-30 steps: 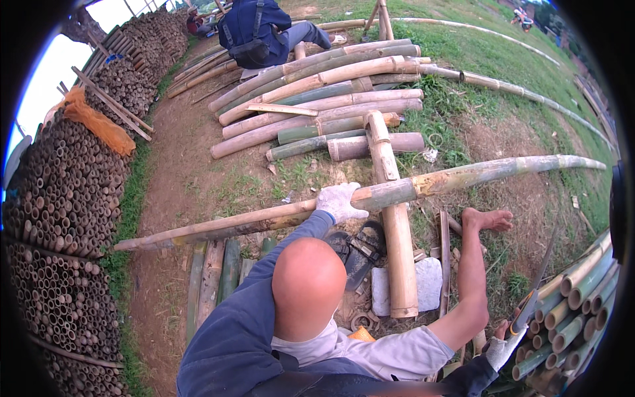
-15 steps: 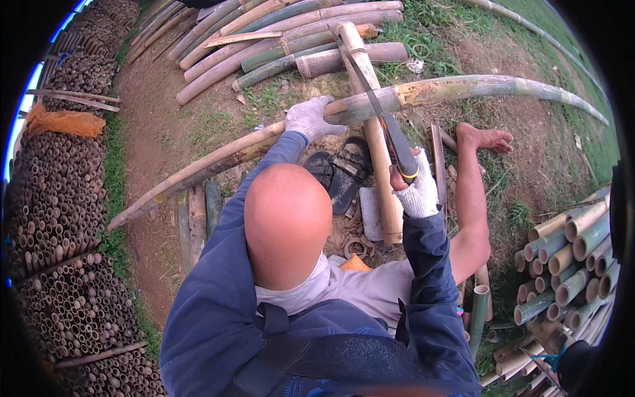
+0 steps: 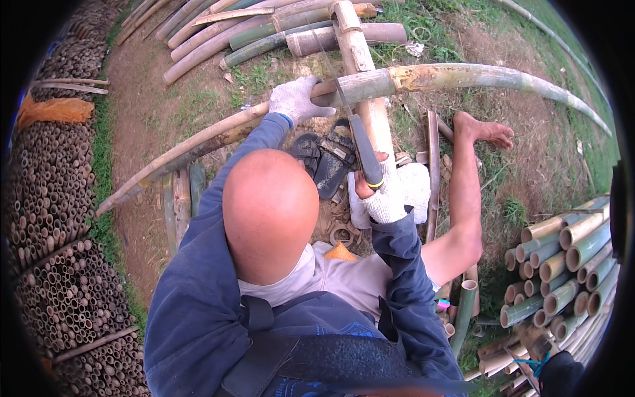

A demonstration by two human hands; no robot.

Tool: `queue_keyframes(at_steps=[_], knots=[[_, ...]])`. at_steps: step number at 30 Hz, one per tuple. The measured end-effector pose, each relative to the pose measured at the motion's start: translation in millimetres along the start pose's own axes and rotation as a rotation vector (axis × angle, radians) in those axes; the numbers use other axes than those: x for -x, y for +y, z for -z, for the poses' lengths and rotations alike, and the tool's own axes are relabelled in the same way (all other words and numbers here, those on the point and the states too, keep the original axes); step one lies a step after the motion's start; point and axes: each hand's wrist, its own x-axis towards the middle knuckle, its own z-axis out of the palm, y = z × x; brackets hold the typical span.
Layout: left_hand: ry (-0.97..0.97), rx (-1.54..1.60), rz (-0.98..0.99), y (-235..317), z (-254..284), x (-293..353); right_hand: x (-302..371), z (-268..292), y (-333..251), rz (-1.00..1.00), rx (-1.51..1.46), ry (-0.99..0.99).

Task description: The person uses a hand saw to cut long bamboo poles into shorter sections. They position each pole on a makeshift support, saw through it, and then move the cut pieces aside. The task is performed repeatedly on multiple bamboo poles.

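Note:
My left hand (image 3: 295,100), in a pale knit glove, grips a thin bamboo stick (image 3: 198,149) laid along a thick curved bamboo pole (image 3: 450,77). In my right hand (image 3: 385,197), its glove leaving fingertips bare, is the dark handle of a hand saw (image 3: 364,149). The saw's narrow blade crosses the pole just right of my left hand; whether it has cut in, I cannot tell. Under the pole a lighter bamboo length (image 3: 377,119) runs away from me as a support. A dark sandal (image 3: 333,162) is on the ground below the pole.
Cut bamboo lengths (image 3: 258,46) lie at the far side. Stacked thin poles, open ends showing, line the left (image 3: 53,198); thicker bamboo (image 3: 562,264) is piled at the right. My bare lower leg (image 3: 466,178) stretches out beside a split bamboo strip (image 3: 433,175). An orange net (image 3: 53,111) lies over the left stacks.
My right hand has brought the saw left and lower, and its blade now stands steeper across the pole. The left hand keeps its grip on the stick. The whole view has shifted slightly.

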Motion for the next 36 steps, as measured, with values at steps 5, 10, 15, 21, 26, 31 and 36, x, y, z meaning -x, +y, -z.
queue_keyframes(at_steps=[5, 10, 15, 21, 26, 31, 36], knots=[[-0.015, -0.017, -0.006, -2, -3, -2, 56, 29, -7, -0.716, -0.997, 0.056], [0.017, -0.023, -0.004, -1, -4, -1, 34, 13, -31, -0.269, -0.25, -0.026], [0.004, 0.002, 0.012, 2, 0, -1, -62, -32, -40, -0.027, 0.029, -0.132], [0.053, 0.074, 0.043, 11, 2, -2, 39, 18, -17, -0.686, -1.167, -0.074], [0.088, 0.109, 0.028, 15, 4, 2, 38, 21, -15, -0.289, -0.433, -0.08], [0.076, 0.083, -0.022, 5, -1, 0, -51, -5, -27, 0.069, 0.355, -0.133], [0.036, 0.3, -0.139, -31, 13, -20, -56, -16, -42, 0.204, 0.348, -0.042]])
